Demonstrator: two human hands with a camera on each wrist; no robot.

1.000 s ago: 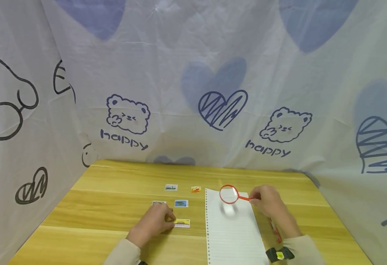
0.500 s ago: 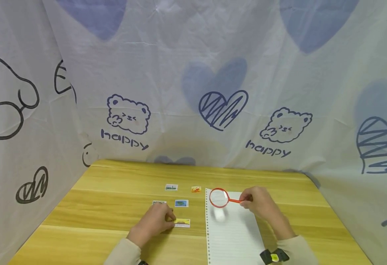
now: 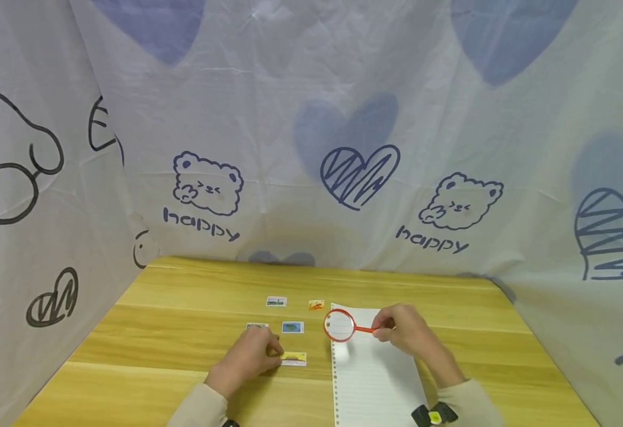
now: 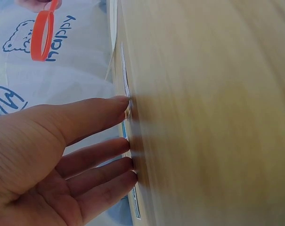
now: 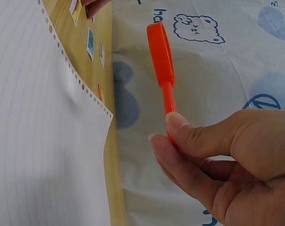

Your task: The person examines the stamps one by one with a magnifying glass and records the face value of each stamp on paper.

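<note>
In the head view my left hand (image 3: 249, 360) rests at the left edge of a yellow postage stamp (image 3: 294, 359), thumb and forefinger pinching that edge. The stamp lies flat or nearly so on the table. My right hand (image 3: 404, 329) holds a red magnifying glass (image 3: 364, 329) by its handle between thumb and fingers. Its round lens (image 3: 339, 325) hangs above the left margin of a lined sheet of paper (image 3: 375, 379). In the right wrist view the red rim (image 5: 161, 54) appears almost edge-on, clear of the paper.
Other stamps lie on the wooden table (image 3: 183, 296): a blue one (image 3: 292, 327), an orange one (image 3: 316, 305), a grey-green one (image 3: 276, 301), and one (image 3: 256, 325) partly behind my left hand. A printed cloth (image 3: 279, 118) hangs around the table's back and sides.
My right hand has moved left with the magnifying glass, bringing the lens from mid-paper to its left margin. A red pen beside the paper is now hidden behind the right arm. My left hand has stayed put.
</note>
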